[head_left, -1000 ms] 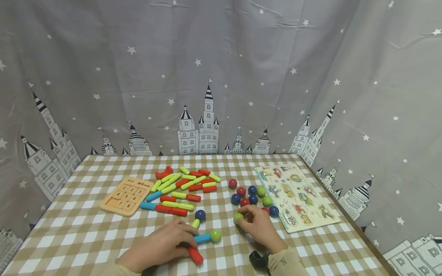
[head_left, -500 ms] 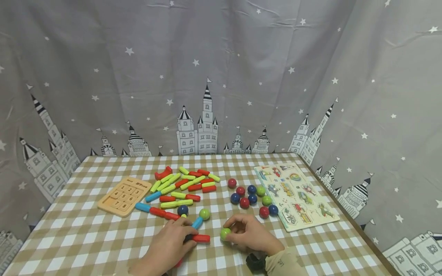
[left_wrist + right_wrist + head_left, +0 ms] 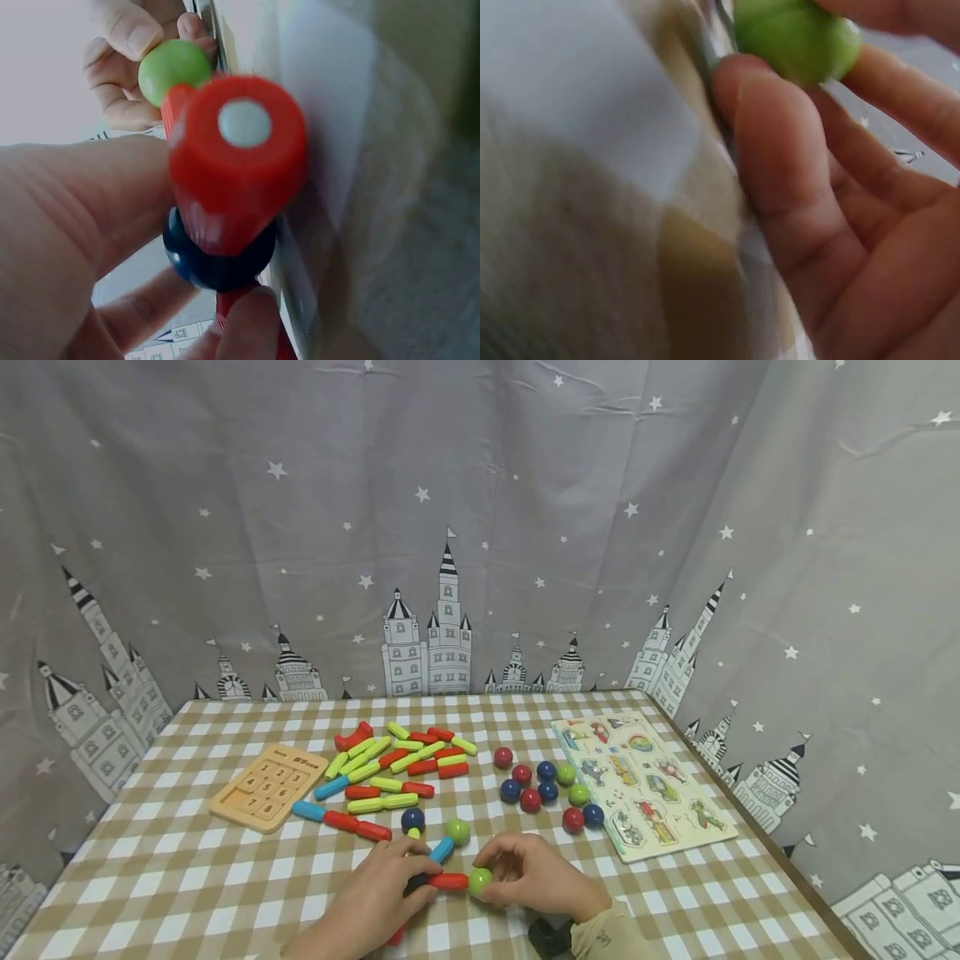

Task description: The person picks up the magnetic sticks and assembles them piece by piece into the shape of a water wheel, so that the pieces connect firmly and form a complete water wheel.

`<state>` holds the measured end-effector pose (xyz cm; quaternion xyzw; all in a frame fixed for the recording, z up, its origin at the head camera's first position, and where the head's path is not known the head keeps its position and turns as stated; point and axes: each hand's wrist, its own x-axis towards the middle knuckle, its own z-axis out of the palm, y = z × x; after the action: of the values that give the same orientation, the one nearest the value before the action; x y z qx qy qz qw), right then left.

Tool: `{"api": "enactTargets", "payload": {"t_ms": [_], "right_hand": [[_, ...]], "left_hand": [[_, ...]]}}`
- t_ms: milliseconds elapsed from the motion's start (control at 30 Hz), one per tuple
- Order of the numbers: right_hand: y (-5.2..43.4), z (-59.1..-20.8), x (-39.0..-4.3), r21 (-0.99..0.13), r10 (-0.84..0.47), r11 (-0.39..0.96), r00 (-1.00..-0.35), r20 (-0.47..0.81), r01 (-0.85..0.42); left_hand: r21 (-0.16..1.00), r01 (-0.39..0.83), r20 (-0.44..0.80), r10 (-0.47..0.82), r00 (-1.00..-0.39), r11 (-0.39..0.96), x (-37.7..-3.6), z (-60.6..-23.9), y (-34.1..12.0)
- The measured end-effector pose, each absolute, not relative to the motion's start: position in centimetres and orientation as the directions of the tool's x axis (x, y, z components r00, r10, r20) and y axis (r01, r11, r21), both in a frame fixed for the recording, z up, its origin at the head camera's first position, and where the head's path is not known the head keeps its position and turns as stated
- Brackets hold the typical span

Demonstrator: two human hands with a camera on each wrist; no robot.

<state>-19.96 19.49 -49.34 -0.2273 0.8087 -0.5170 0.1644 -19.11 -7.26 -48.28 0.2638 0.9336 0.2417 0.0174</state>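
Observation:
My left hand (image 3: 378, 885) grips a dark blue ball (image 3: 217, 262) at the hub of a build of magnetic rods. From this hub a red rod (image 3: 450, 881) points right, and a light blue rod (image 3: 441, 850) runs toward a green ball (image 3: 457, 831). A yellow-green rod (image 3: 413, 834) shows its tip beside another dark blue ball (image 3: 412, 819). One more red rod (image 3: 240, 150) faces the left wrist camera, a pale round magnet in its end. My right hand (image 3: 536, 877) pinches a second green ball (image 3: 480, 882) right at the red rod's free end.
Loose red, yellow-green and blue rods (image 3: 382, 803) lie behind the left hand, with a red curved piece (image 3: 354, 737). A wooden number puzzle (image 3: 266, 787) sits left. Loose balls (image 3: 530, 800) and a picture puzzle board (image 3: 645, 785) are at the right of the checked tablecloth (image 3: 187, 877).
My right hand has brought the green ball left from beside the loose balls to the red rod's end. My left hand has turned the build, so that red rod now points right.

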Motion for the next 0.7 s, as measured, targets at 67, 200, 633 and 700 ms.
{"api": "enactTargets", "payload": {"t_ms": [67, 200, 633, 700], "right_hand": [[19.7, -49.2, -20.0, -0.917, -0.557, 0.357, -0.829, -0.055, -0.179], [20.2, -49.2, -20.1, -0.913, -0.568, 0.368, -0.820, -0.069, -0.179], [20.9, -49.8, -20.5, -0.900, -0.439, 0.416, -0.896, -0.069, -0.134], [21.0, -50.0, -20.6, -0.900, -0.438, 0.413, -0.897, -0.063, -0.138]], "left_hand": [[0.466, 0.508, 0.102, 0.527, -0.844, 0.724, -19.1, -48.4, -7.2], [0.456, 0.526, 0.100, 0.546, -0.832, 0.718, -19.2, -48.5, -7.2], [0.699, 0.218, 0.090, 0.219, -0.972, 0.681, -23.0, -47.1, -11.6], [0.762, 0.125, 0.028, 0.160, -0.987, 0.636, -23.8, -47.5, -12.7]]}}
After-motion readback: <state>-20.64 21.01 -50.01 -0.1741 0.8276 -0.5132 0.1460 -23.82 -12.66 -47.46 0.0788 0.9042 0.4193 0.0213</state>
